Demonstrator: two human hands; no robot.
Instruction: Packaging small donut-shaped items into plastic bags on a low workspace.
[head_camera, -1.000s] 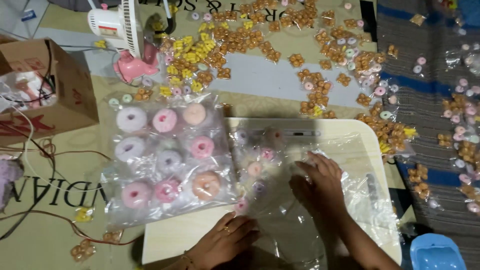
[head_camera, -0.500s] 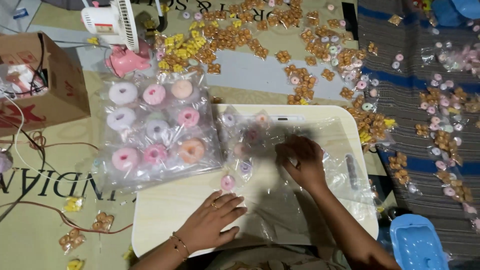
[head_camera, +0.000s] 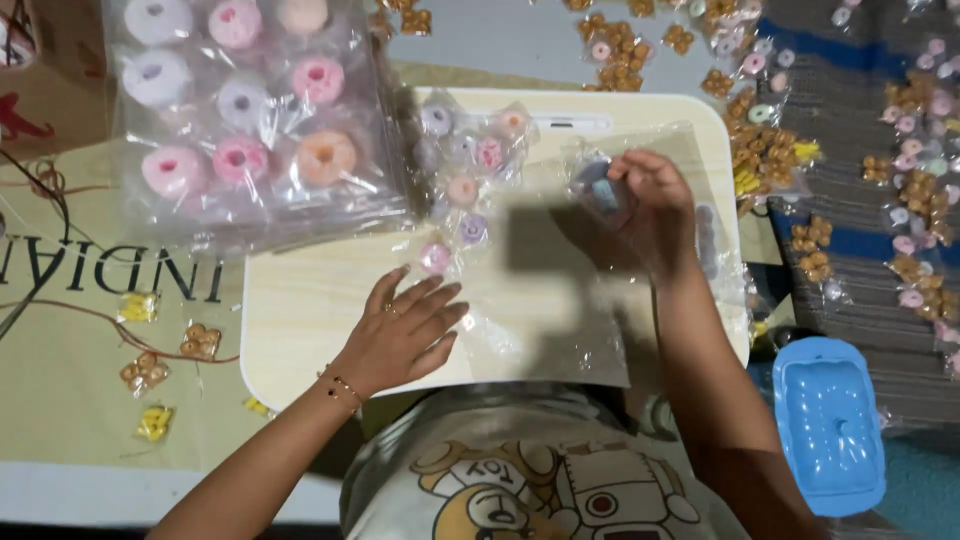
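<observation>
My right hand (head_camera: 650, 205) is lifted above the light wooden lap table (head_camera: 300, 330) and pinches a small clear packet (head_camera: 598, 190) with something bluish inside. My left hand (head_camera: 405, 330) lies flat, fingers spread, on a clear plastic sheet (head_camera: 540, 320) spread over the table. Just beyond it sits a pile of small clear packets holding pastel rings (head_camera: 460, 160). A large clear bag of pink, white and orange rolls (head_camera: 245, 120) rests at the table's far left corner.
Many small packets of orange, yellow and pink pieces (head_camera: 760, 150) are scattered on the floor to the right and behind. A blue plastic tub (head_camera: 828, 420) stands at my right. A cardboard box (head_camera: 40, 90) is at far left, with loose packets (head_camera: 145, 370) below it.
My right hand rose from the plastic on the table and now holds a small packet. My left hand slid onto the sheet. The view shifted closer.
</observation>
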